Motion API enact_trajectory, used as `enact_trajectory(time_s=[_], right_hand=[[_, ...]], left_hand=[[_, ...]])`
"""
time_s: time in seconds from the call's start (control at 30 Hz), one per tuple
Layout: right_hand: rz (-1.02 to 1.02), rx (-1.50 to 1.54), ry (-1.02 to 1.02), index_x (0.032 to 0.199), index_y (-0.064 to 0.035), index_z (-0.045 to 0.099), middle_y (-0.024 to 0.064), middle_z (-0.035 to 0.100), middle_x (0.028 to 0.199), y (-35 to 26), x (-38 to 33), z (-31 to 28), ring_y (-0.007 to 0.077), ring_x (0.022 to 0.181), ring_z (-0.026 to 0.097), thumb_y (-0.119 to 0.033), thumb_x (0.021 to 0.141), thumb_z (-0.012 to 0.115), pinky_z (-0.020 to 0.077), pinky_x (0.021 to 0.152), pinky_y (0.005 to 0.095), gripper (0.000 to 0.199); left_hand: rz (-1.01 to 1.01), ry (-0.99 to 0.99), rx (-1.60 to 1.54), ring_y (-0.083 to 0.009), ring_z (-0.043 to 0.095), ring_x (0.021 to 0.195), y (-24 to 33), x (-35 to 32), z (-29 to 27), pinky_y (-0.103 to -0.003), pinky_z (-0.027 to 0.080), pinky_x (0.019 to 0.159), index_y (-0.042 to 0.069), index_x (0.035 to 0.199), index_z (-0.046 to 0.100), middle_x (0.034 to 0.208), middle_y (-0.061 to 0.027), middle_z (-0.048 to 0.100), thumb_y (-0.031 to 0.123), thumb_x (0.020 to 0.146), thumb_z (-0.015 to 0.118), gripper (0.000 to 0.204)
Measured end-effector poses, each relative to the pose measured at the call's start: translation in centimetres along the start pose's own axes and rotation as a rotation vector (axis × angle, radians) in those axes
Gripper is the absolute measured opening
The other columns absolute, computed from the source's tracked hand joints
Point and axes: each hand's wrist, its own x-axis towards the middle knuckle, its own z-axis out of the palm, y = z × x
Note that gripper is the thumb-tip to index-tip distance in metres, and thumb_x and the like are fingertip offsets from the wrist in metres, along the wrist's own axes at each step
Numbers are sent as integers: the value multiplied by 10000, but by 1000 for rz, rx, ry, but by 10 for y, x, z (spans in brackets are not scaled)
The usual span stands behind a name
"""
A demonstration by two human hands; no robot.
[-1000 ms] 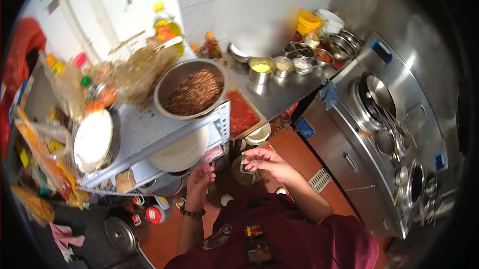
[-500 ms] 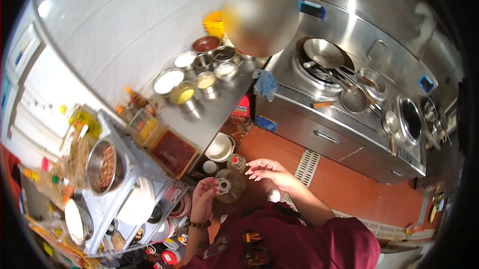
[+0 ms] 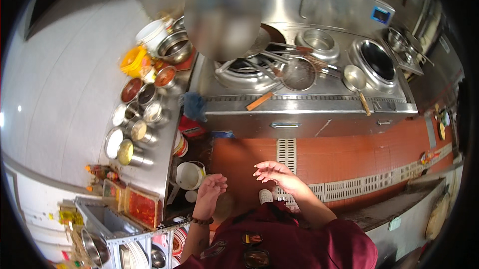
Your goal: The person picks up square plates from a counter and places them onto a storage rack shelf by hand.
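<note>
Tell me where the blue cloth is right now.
In the head view, the blue cloth hangs upper left of centre, at the stove's left front corner, beside the steel condiment pots.

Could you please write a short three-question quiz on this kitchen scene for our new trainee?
1. True or false: the left hand is holding a ladle.
2. What lies across the front of the stove? A) a strainer with a wooden handle B) a folded towel C) a chopping board
3. Fill in: the floor in front of the stove is covered in ____ tiles.

Key
1. False: both the left hand and the right hand are empty, fingers spread, above the floor.
2. A.
3. Orange-red.
</note>
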Motion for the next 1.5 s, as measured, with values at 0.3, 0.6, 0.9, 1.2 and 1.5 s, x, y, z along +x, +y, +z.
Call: enact_trajectory(time_s=[0.3,0.6,0.9,1.2,1.5], right_hand=[[-172,54,270,1295,-47,568,97,673,1148,-13,-48,-56,152,1017,647,-75,969,543,509,881,278,329],[-230,175,524,1296,-19,555,109,661,1170,-7,-75,-55,159,1026,646,-73,971,552,506,900,282,330],[-417,208,811,1265,-12,563,86,662,1151,-43,-44,-28,160,1047,632,-88,960,591,491,913,291,315],[-455,130,1128,1239,-6,575,68,683,1119,-56,-29,4,153,1024,632,-137,943,629,485,879,294,329],[-667,306,1411,1231,17,567,105,675,1069,-24,-61,40,185,980,626,-63,923,627,491,862,295,324]], left_hand=[[-220,-307,90,-156,573,1070,-12,78,59,-301,461,936,36,1289,517,1223,-78,591,58,917,561,376],[-365,-549,58,-182,602,1032,-40,159,93,-321,484,916,1,1273,521,1181,-116,618,46,916,553,361],[-498,-898,93,-158,601,1019,-28,246,125,-293,482,906,12,1261,531,1180,-96,625,70,927,576,342],[-655,-1089,53,-157,593,1000,-39,305,142,-302,474,893,24,1227,531,1150,-93,625,92,928,565,308],[-847,-1278,112,-154,590,988,-65,305,186,-298,468,894,26,1205,528,1121,-87,622,102,934,567,283]])
